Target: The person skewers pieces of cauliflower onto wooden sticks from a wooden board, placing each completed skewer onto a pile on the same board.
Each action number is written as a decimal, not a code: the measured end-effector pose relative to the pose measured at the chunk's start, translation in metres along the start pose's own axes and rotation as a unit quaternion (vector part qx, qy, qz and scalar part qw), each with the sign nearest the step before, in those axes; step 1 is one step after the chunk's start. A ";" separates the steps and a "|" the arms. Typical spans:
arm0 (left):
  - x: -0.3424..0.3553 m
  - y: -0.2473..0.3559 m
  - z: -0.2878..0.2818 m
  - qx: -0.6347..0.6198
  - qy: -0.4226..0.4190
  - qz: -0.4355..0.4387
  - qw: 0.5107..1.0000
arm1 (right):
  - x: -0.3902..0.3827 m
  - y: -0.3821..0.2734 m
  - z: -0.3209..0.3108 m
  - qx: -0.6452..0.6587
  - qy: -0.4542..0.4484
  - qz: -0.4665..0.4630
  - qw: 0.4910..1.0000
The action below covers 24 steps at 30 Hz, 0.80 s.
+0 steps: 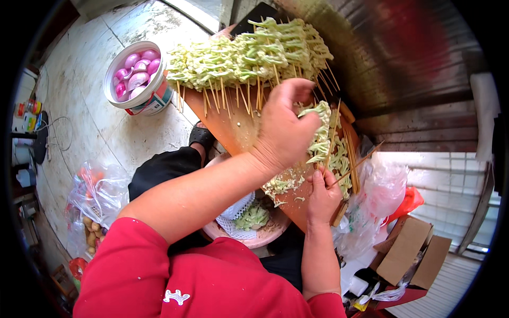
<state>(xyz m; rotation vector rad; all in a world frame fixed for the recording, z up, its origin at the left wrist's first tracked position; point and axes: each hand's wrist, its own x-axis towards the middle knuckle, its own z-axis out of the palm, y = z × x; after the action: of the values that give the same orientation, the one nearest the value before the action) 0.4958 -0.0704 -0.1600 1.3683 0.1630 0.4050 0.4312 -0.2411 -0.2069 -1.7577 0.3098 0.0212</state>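
Observation:
My right hand pinches the lower end of a bamboo skewer threaded with pale green cauliflower florets; another thin stick crosses this hand. Over the far end of those florets, my left hand is curled, with cauliflower showing between thumb and fingers; its fingertips are slightly blurred and partly hidden. Both hands are above an orange-brown board. Along its far side lies a thick pile of finished cauliflower skewers, bare stick ends toward me. Loose bamboo sticks and more florets lie beside my right hand.
Cauliflower crumbs dot the board's near edge. Below it, a pink basin holds cauliflower and white foam netting. A white bucket of purple onions stands left. Plastic bags lie farther left; a cardboard box is at right.

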 end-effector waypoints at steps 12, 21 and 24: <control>-0.019 0.059 -0.002 -0.104 -0.111 0.251 0.956 | 0.039 -0.037 0.165 0.036 -0.162 -0.023 0.986; -0.019 0.060 -0.006 -0.097 -0.135 0.184 0.969 | 0.088 -0.029 0.248 -0.075 -0.165 0.019 0.983; -0.021 0.058 -0.003 -0.088 -0.141 0.170 0.971 | 0.071 -0.031 0.237 -0.040 -0.184 0.083 0.979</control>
<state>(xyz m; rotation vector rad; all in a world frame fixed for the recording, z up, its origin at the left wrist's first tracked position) 0.4642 -0.0670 -0.1071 1.2625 -0.3411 0.4922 0.5431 -0.0204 -0.2403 -1.7624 0.1860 0.4798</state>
